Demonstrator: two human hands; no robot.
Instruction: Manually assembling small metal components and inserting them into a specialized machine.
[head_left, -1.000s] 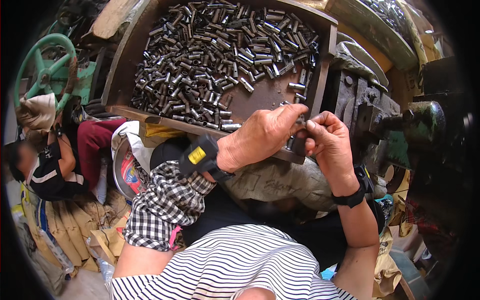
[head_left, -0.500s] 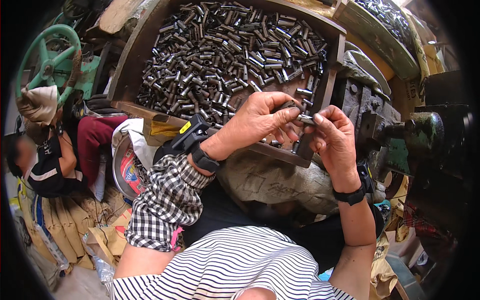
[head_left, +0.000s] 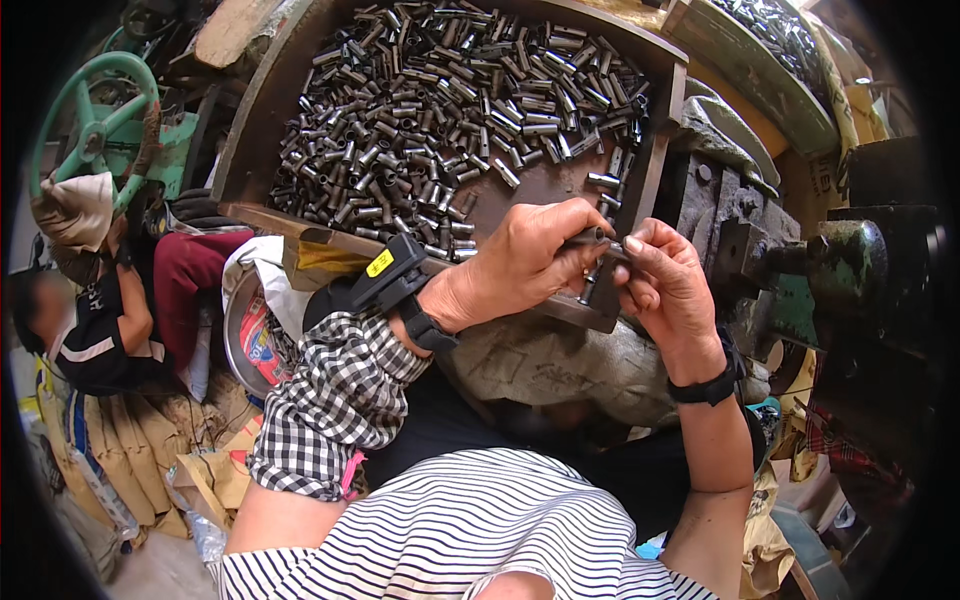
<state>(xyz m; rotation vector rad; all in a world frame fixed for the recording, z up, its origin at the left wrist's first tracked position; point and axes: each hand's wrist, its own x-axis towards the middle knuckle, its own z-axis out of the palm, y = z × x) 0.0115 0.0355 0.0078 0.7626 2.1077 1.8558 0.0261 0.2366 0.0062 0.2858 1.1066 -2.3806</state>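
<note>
Over the near right corner of a wooden tray (head_left: 651, 170), my two hands meet. My left hand (head_left: 520, 262) is closed, its thumb and curled fingers around a short dark metal tube (head_left: 588, 237). Close against it, my right hand (head_left: 668, 290) pinches a small shiny metal tube (head_left: 617, 251) between thumb and forefinger. The ends of the two pieces lie side by side, and whether they touch is hidden by the fingertips. Behind my hands, a heap of short metal tubes (head_left: 410, 120) fills much of the tray, with bare tray floor near my left knuckles.
Right of the tray stands a dark, oily machine (head_left: 848, 262). Beneath the tray's near edge hangs a grey sack (head_left: 560, 370). A metal basin (head_left: 240, 335) is at the left, beyond it a seated person (head_left: 110, 320) by a green handwheel (head_left: 95, 135). Another bin (head_left: 770, 70) lies far right.
My left hand has turned, and its fingers, spread before, are now curled in. My right hand has shifted slightly downward, still pinching its tube.
</note>
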